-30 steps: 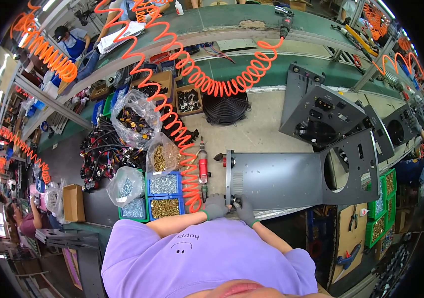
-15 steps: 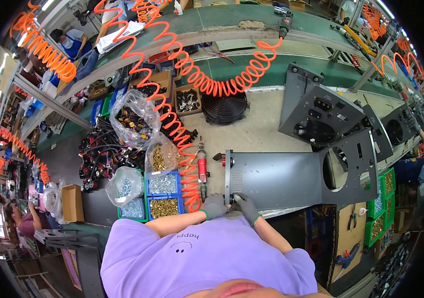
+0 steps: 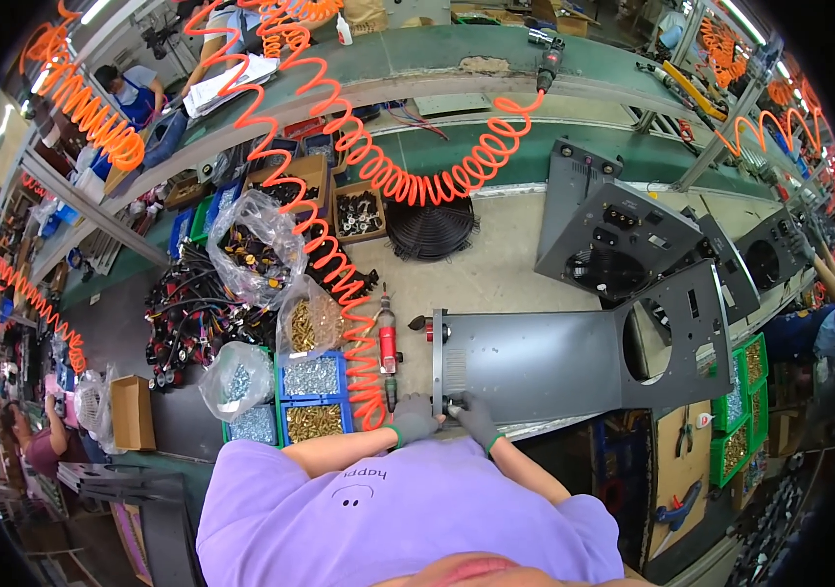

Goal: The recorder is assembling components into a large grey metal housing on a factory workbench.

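A dark grey sheet-metal housing (image 3: 535,360), with a big round cutout at its right end, lies in front of me. My left hand (image 3: 416,419), in a grey glove, is closed at the outer side of the housing's narrow upright left flange (image 3: 440,357), near its lower corner. On the flange's inner side, my gloved right hand (image 3: 477,421) pinches at a small part that is too small to name. A red-and-black switch-like part (image 3: 434,331) sits higher on the flange. Left of it, a red pneumatic screwdriver (image 3: 387,338) lies beside a coiled orange hose (image 3: 367,377).
Blue bins of silver screws (image 3: 310,377) and brass screws (image 3: 314,423) stand left. Behind them lies a wiring heap (image 3: 187,323). A round black fan guard (image 3: 432,230) and grey panels (image 3: 623,235) lie farther back. Pliers (image 3: 684,435) rest on a board at right.
My view has shifted slightly, so the bench appears lower and more to the left. Both hands stay at the flange's near corner; the right hand's fingers have bent in closer to it.
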A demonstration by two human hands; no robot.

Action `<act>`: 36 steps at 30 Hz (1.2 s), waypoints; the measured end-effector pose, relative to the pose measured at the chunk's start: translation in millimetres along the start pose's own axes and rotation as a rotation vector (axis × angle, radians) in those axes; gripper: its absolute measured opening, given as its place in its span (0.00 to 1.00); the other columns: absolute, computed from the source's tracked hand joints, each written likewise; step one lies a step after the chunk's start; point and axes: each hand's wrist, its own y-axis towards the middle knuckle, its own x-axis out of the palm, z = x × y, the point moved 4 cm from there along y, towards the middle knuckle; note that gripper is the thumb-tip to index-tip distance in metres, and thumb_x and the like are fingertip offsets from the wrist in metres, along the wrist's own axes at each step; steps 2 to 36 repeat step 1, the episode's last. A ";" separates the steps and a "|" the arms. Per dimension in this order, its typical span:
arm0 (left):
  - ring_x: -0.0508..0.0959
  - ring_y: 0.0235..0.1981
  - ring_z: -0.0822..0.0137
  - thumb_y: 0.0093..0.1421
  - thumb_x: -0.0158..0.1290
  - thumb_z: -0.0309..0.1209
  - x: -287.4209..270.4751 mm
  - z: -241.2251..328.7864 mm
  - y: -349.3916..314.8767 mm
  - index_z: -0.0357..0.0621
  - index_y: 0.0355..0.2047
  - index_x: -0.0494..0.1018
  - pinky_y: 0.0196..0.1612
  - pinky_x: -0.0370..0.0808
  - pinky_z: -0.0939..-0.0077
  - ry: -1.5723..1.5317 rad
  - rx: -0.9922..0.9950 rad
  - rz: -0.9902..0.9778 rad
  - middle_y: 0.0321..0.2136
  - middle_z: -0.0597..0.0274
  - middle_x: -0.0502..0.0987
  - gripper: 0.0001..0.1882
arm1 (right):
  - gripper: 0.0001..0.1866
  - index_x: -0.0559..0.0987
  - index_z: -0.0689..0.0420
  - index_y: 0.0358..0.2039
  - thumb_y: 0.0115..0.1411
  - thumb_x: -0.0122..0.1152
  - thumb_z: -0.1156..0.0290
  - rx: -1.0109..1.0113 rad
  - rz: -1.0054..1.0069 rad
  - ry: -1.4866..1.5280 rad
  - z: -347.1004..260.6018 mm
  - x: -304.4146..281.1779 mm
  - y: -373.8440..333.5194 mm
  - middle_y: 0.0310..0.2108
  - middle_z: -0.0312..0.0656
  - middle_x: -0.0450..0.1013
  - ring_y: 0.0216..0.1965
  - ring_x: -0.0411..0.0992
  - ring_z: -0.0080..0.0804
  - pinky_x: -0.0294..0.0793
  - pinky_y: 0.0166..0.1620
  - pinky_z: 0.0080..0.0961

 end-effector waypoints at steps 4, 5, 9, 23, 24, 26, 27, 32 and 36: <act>0.69 0.49 0.48 0.53 0.51 0.54 0.5 -2.6 1.3 0.30 0.47 0.66 0.49 0.67 0.59 -0.006 0.013 -0.003 0.45 0.42 0.69 0.36 | 0.14 0.74 0.62 0.43 0.57 0.57 0.72 -0.004 0.003 -0.003 -1.2 -1.3 1.8 0.35 0.43 0.74 0.35 0.72 0.28 0.72 0.40 0.24; 0.69 0.49 0.48 0.53 0.51 0.54 0.5 -2.6 1.3 0.30 0.47 0.66 0.49 0.67 0.59 -0.006 0.013 -0.003 0.45 0.42 0.69 0.36 | 0.14 0.74 0.62 0.43 0.57 0.57 0.72 -0.004 0.003 -0.003 -1.2 -1.3 1.8 0.35 0.43 0.74 0.35 0.72 0.28 0.72 0.40 0.24; 0.69 0.49 0.48 0.53 0.51 0.54 0.5 -2.6 1.3 0.30 0.47 0.66 0.49 0.67 0.59 -0.006 0.013 -0.003 0.45 0.42 0.69 0.36 | 0.14 0.74 0.62 0.43 0.57 0.57 0.72 -0.004 0.003 -0.003 -1.2 -1.3 1.8 0.35 0.43 0.74 0.35 0.72 0.28 0.72 0.40 0.24; 0.69 0.49 0.48 0.53 0.51 0.54 0.5 -2.6 1.3 0.30 0.47 0.66 0.49 0.67 0.59 -0.006 0.013 -0.003 0.45 0.42 0.69 0.36 | 0.14 0.74 0.62 0.43 0.57 0.57 0.72 -0.004 0.003 -0.003 -1.2 -1.3 1.8 0.35 0.43 0.74 0.35 0.72 0.28 0.72 0.40 0.24; 0.69 0.49 0.48 0.53 0.51 0.54 0.5 -2.6 1.3 0.30 0.47 0.66 0.49 0.67 0.59 -0.006 0.013 -0.003 0.45 0.42 0.69 0.36 | 0.14 0.74 0.62 0.43 0.57 0.57 0.72 -0.004 0.003 -0.003 -1.2 -1.3 1.8 0.35 0.43 0.74 0.35 0.72 0.28 0.72 0.40 0.24; 0.69 0.49 0.48 0.53 0.51 0.54 0.5 -2.6 1.3 0.30 0.47 0.66 0.49 0.67 0.59 -0.006 0.013 -0.003 0.45 0.42 0.69 0.36 | 0.14 0.74 0.62 0.43 0.57 0.57 0.72 -0.004 0.003 -0.003 -1.2 -1.3 1.8 0.35 0.43 0.74 0.35 0.72 0.28 0.72 0.40 0.24; 0.69 0.49 0.48 0.53 0.51 0.54 0.5 -2.6 1.3 0.30 0.47 0.66 0.49 0.67 0.59 -0.006 0.013 -0.003 0.45 0.42 0.69 0.36 | 0.14 0.74 0.62 0.43 0.57 0.57 0.72 -0.004 0.003 -0.003 -1.2 -1.3 1.8 0.35 0.43 0.74 0.35 0.72 0.28 0.72 0.40 0.24; 0.69 0.49 0.48 0.53 0.51 0.54 0.5 -2.6 1.3 0.30 0.47 0.66 0.49 0.67 0.59 -0.006 0.013 -0.003 0.45 0.42 0.69 0.36 | 0.14 0.74 0.62 0.43 0.57 0.57 0.72 -0.004 0.003 -0.003 -1.2 -1.3 1.8 0.35 0.43 0.74 0.35 0.72 0.28 0.72 0.40 0.24; 0.69 0.49 0.48 0.53 0.51 0.54 0.5 -2.6 1.3 0.30 0.47 0.66 0.49 0.67 0.59 -0.006 0.013 -0.003 0.45 0.42 0.69 0.36 | 0.14 0.74 0.62 0.43 0.57 0.57 0.72 -0.004 0.003 -0.003 -1.2 -1.3 1.8 0.35 0.43 0.74 0.35 0.72 0.28 0.72 0.40 0.24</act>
